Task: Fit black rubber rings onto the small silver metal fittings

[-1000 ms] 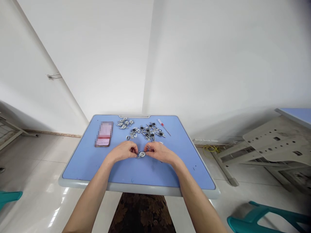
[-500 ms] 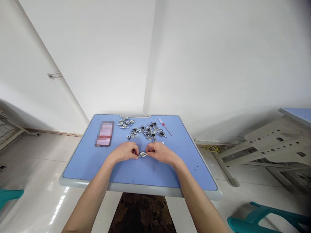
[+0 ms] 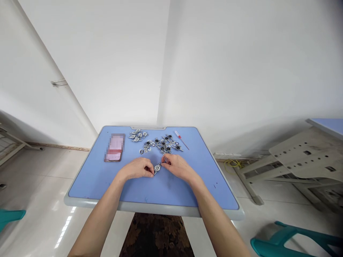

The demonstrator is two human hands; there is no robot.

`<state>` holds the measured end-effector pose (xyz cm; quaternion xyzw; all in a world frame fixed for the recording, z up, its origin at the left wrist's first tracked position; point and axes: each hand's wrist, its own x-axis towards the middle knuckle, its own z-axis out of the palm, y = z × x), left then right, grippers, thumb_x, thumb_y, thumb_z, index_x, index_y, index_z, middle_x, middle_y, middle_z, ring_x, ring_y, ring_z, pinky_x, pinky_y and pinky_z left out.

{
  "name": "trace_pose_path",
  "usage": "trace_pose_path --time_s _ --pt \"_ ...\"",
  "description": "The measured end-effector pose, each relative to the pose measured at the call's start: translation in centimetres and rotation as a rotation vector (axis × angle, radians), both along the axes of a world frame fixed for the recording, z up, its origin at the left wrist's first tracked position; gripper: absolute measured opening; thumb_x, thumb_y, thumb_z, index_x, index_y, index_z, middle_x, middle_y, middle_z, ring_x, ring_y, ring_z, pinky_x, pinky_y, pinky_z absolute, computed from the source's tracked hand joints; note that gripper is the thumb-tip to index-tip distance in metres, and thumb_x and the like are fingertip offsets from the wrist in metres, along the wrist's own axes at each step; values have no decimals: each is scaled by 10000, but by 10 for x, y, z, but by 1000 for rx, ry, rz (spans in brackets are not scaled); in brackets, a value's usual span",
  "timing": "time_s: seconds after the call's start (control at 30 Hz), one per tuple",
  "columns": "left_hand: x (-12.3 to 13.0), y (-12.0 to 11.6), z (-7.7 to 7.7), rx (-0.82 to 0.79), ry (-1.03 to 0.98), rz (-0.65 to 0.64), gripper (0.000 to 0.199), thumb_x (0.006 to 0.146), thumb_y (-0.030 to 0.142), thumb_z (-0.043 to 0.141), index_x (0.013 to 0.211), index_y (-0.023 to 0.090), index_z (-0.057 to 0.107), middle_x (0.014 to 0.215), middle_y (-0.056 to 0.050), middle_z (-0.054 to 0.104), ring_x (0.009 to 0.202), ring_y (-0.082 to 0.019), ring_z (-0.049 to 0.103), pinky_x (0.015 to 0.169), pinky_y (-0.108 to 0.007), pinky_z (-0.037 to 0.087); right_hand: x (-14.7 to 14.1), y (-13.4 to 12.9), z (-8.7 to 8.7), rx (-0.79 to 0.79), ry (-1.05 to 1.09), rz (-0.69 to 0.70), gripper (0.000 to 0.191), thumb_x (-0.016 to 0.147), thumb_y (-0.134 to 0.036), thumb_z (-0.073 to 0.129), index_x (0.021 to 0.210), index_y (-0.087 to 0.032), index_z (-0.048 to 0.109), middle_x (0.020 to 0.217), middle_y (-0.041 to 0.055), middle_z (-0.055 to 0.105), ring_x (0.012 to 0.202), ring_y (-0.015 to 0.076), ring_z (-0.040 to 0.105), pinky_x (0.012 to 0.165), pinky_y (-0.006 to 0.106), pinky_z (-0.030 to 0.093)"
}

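Observation:
Between my hands, near the middle of the table, is a small silver metal fitting [image 3: 157, 167] with an oval flange and a thin stem. My left hand [image 3: 139, 168] is closed, its thumb and fingertips pinching the lower left end of this fitting. My right hand [image 3: 175, 166] is closed by the fitting's upper right end. Something small and shiny shows in its fingers, too unclear to name. Beyond the right fingers lies a loose pile of metal fittings with black round centres [image 3: 168, 149]. A smaller group of silver fittings [image 3: 138, 135] sits farther back on the left.
A phone [image 3: 114, 148] lies on the left side of the blue table [image 3: 88, 182]. At the back right rests a thin screwdriver-like tool [image 3: 180, 137] with a red and clear handle. A white wall stands behind. Teal stools [image 3: 270, 242] and another desk are nearby.
The fitting between my hands has turned from nearly level to slanting, its right end up. My right hand has lifted slightly away from the flange; my left has barely moved.

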<state>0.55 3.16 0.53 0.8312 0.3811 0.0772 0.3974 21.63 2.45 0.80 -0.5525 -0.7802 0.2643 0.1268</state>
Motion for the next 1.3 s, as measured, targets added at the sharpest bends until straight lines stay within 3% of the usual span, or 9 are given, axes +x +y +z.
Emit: trace_pose_path --time_s 0.1,0.27,0.37,0.5,0.8,1.1,1.3 --pt "-1 1 -1 -30 0 8 107 731 244 629 753 177 710 790 -9 651 711 -146 562 624 -224 384 1 1 0 7 -2 -11 84 809 -194 554 818 -181 637 677 10 590 601 123 481 562 240 295" --pt "-2 2 0 7 -11 143 124 723 265 643 799 177 687 783 -3 639 713 -152 562 627 -231 398 5 1 0 -29 63 72 84 792 -209 561 791 -190 643 667 -10 575 596 115 466 562 229 301" --pt "-1 2 -1 103 -29 190 239 729 252 645 961 200 672 847 -4 617 795 -168 562 680 -243 418 6 0 1 -45 104 103 121 787 -211 552 843 -200 659 645 -23 562 592 117 466 563 228 309" --pt "1 2 -5 164 3 147 390 742 210 634 1131 227 628 952 -18 595 842 -171 566 752 -268 433 6 -1 4 -55 109 126 161 793 -217 550 896 -213 674 622 -32 549 574 116 458 554 228 312" --pt "7 0 -4 206 51 140 92 757 203 627 839 193 669 833 3 612 769 -152 568 671 -241 411 6 -2 3 -10 69 165 166 796 -207 562 905 -209 687 650 -24 578 586 113 481 581 230 335" --pt "8 -1 -2 209 55 165 55 741 215 624 780 186 650 789 8 605 728 -144 559 637 -237 389 5 -5 10 -90 61 178 112 772 -185 565 788 -189 676 634 -21 575 585 109 475 567 226 329" --pt "9 -2 -1 210 105 161 84 741 267 631 742 186 652 773 4 623 727 -154 555 616 -244 357 7 -7 8 -213 215 241 124 776 -210 563 827 -192 675 610 -44 538 565 95 435 558 221 330"
